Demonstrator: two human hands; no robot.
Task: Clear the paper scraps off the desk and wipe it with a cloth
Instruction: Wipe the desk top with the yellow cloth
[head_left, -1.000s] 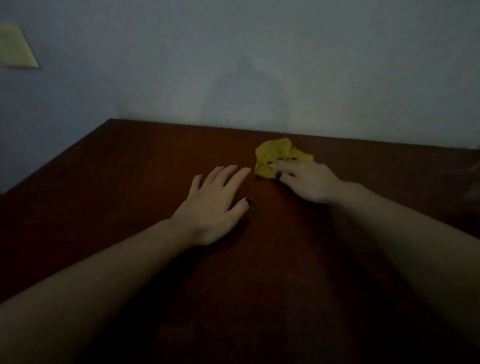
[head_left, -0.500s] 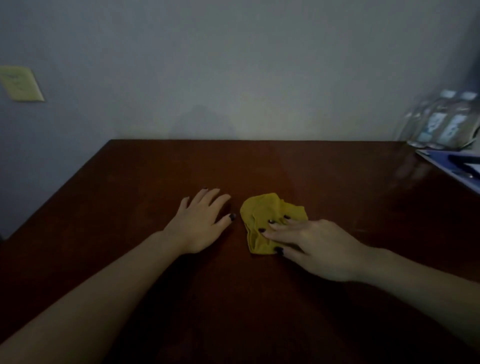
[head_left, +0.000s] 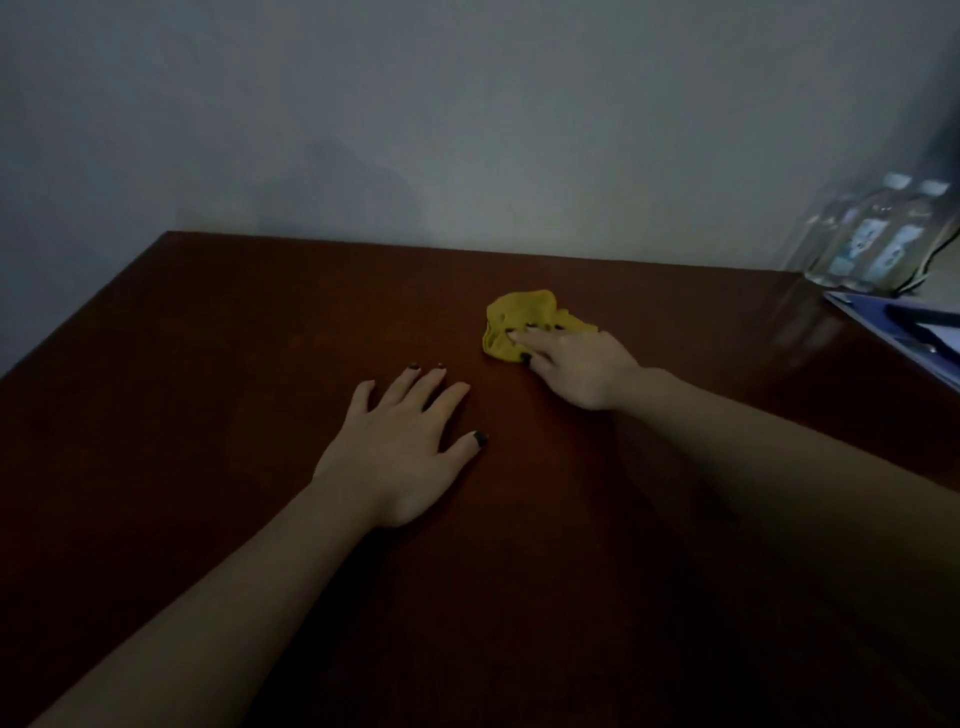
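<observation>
1. Head view, the cloth: a crumpled yellow cloth (head_left: 524, 323) lies on the dark red-brown desk (head_left: 218, 364), toward the far edge and a little right of centre; it sits bunched in a loose heap rather than spread flat.

2. Head view, the right hand (head_left: 576, 366): it lies palm down on the near right part of the cloth; the fingers (head_left: 535, 340) stretch forward and rest flat on top of the fabric, close together, pressing down rather than gripping; the dark-nailed tips lie on the yellow folds, with most of the cloth showing beyond and to the left of them; the thumb tip sits at the cloth's near edge.

3. Head view, the left hand (head_left: 400, 447): it lies flat on the bare desk, palm down, fingers spread moderately and thumb held out to the right; it holds nothing; it is near the cloth but apart from it, with a strip of bare wood between.

4. Head view, the far right: several clear bottles (head_left: 878, 239) stand blurred by the wall; just in front of them a bluish folder (head_left: 883, 322) lies at the desk's right edge, with a dark object on it too dim to identify.
</observation>
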